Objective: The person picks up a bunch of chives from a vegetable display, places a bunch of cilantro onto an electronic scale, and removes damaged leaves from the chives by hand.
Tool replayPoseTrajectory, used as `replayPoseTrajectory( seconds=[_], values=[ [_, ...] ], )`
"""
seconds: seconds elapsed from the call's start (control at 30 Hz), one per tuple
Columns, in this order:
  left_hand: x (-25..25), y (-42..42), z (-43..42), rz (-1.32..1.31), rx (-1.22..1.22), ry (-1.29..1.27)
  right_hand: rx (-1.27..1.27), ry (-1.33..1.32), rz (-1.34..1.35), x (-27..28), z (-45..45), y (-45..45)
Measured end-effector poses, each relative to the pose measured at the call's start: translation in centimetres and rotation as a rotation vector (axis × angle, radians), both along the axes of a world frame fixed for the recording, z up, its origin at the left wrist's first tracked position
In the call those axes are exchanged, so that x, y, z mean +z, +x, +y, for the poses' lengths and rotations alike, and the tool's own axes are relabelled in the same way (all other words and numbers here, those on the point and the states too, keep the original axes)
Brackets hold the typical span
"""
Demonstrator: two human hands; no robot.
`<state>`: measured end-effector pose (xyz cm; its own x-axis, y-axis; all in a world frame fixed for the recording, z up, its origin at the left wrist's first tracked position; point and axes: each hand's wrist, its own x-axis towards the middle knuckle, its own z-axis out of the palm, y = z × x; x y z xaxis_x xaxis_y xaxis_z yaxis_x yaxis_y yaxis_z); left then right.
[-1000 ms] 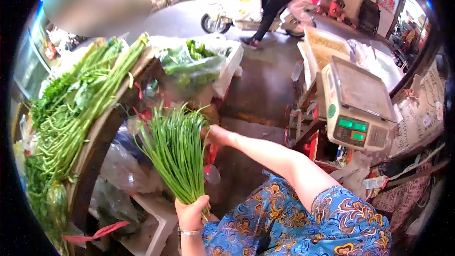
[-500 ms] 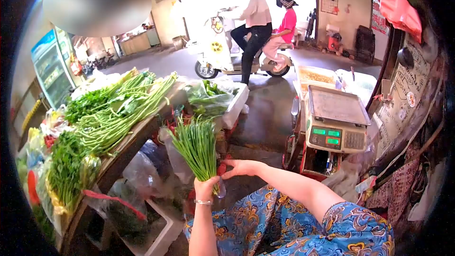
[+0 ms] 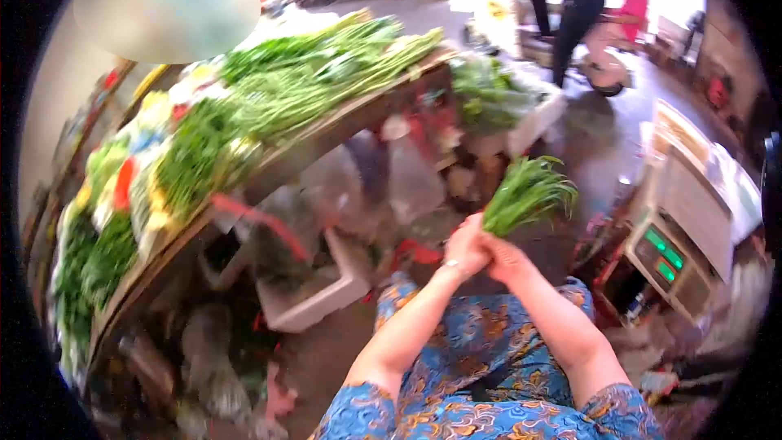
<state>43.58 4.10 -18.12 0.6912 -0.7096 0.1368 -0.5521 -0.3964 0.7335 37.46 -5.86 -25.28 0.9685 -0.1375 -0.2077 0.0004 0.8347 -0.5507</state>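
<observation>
A bunch of green chives points up and to the right in front of me, its leafy tips drooping. My left hand is closed around the lower end of the bunch. Against it, my right hand also closes on the same lower end. The hands touch each other and cover the cut ends, so those are hidden.
To the left, a long stall table bears long beans and leafy greens. A foam box and plastic bags lie beneath it. At right stands a digital scale. Two people sit on a scooter ahead.
My view has swung left and down. The right hand, earlier beside the stems with fingers spread, has closed on their base next to the left. The chives now tilt right instead of standing up.
</observation>
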Motion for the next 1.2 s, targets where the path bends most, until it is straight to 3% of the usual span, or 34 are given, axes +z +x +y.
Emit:
replayPoseTrajectory(
  seconds=[0.07,0.13,0.27,0.33,0.4,0.43,0.53,0.57,0.73,0.8,0.83,0.93,1.0,1.07,1.2],
  values=[
    [-0.5,0.6,-0.7,0.014,0.002,0.186,-0.037,-0.008,-0.073,3.5,0.7,-0.3],
    [1.5,0.1,-0.6,0.108,-0.015,0.161,-0.069,0.045,-0.077,3.9,1.1,-0.4],
    [1.6,-0.1,0.1,0.035,-0.120,0.033,-0.035,-0.004,-0.064,5.0,1.0,-1.1],
    [3.3,-0.1,0.6,0.097,-0.213,0.138,-0.018,-0.034,-0.014,5.8,1.4,-1.2],
    [5.0,-1.1,1.4,0.088,-0.201,0.063,0.012,0.099,-0.167,6.8,1.9,-1.6],
    [6.5,-1.3,1.7,0.252,-0.188,0.155,-0.023,0.001,-0.176,7.1,2.1,-1.6],
    [3.8,-1.6,1.6,0.091,-0.077,-0.003,-0.006,-0.011,-0.221,6.6,2.1,-0.9],
    [4.4,-1.7,1.8,0.201,-0.082,0.011,-0.010,-0.026,-0.243,7.0,2.4,-0.9],
    [4.6,-2.6,2.5,0.192,-0.003,0.037,-0.024,-0.084,-0.163,8.7,2.9,-1.5],
    [5.0,-3.3,3.6,0.162,0.030,-0.020,0.058,0.093,-0.222,6.6,2.1,-0.5],
    [4.4,-3.3,4.4,0.093,0.006,-0.044,0.100,0.085,-0.201,5.3,1.1,0.1],
    [4.8,-3.0,7.7,-0.036,-0.109,-0.015,0.058,0.049,-0.145,8.1,1.2,-1.1],
    [7.3,-2.9,10.7,0.023,-0.133,0.054,-0.063,0.079,-0.089,8.1,1.1,-1.2],
    [8.3,-0.5,14.1,-0.241,-0.104,-0.018,-0.020,0.105,-0.115,6.5,-0.2,-1.0],
    [17.7,5.1,22.7,-0.771,0.261,-0.079,-0.024,0.130,-0.085,7.1,-0.7,-1.6]
  ],
)
